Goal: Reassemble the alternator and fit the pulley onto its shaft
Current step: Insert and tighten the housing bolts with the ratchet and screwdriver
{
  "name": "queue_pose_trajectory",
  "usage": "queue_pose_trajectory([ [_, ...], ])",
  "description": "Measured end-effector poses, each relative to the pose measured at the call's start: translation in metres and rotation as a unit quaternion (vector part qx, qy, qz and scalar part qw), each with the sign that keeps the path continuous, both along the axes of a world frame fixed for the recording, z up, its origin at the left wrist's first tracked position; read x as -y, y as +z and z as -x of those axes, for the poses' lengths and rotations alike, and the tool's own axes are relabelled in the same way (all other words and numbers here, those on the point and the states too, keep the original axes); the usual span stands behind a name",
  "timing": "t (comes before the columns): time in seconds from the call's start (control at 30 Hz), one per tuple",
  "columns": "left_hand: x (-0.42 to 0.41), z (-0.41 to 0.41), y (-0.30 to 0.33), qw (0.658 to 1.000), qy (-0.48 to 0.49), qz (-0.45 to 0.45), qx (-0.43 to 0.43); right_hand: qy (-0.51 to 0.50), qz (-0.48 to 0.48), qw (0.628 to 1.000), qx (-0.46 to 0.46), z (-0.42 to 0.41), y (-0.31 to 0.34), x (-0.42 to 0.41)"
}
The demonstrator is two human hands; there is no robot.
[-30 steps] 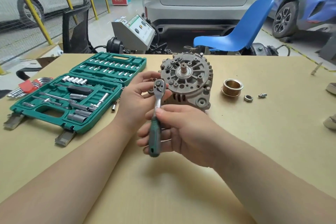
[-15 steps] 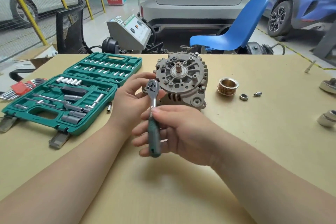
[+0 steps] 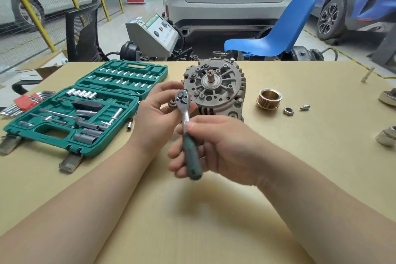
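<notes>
Now your right hand grips the green handle of the ratchet wrench, and your left hand pinches its head with curled fingers. Behind them the alternator stands near the far edge of the worktop, shaft up. Toward the right edge lie the brass pulley, a nut and a small bolt.

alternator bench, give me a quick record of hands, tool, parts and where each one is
right hand: grips the ratchet's green handle
left hand: fingers at the ratchet's head
ratchet: held upright in front of the alternator
alternator: on the table, shaft bare
pulley: on the table, right of the alternator
nut: beside the pulley, not fitted
socket set: open, on the left
</notes>
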State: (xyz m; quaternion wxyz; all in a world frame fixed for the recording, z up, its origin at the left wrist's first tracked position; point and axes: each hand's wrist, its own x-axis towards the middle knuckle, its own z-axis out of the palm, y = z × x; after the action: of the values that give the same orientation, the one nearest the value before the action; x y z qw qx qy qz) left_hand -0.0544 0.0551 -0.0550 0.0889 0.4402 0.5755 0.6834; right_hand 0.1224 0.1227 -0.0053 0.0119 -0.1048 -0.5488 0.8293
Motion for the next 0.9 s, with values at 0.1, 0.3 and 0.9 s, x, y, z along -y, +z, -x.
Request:
queue_pose_trajectory([
  [0.1,-0.004,-0.002,-0.001,1.0,0.018,-0.015,0.013,-0.011,-0.006,1.0,0.013,0.006,-0.009,0.009],
  [0.3,-0.001,0.004,0.002,1.0,-0.013,0.002,-0.024,-0.032,-0.219,0.975,0.027,-0.025,0.035,-0.037],
  [0.9,0.001,0.002,0.001,1.0,0.021,-0.02,0.004,-0.162,-0.689,0.706,0.006,-0.027,0.027,-0.015],
])
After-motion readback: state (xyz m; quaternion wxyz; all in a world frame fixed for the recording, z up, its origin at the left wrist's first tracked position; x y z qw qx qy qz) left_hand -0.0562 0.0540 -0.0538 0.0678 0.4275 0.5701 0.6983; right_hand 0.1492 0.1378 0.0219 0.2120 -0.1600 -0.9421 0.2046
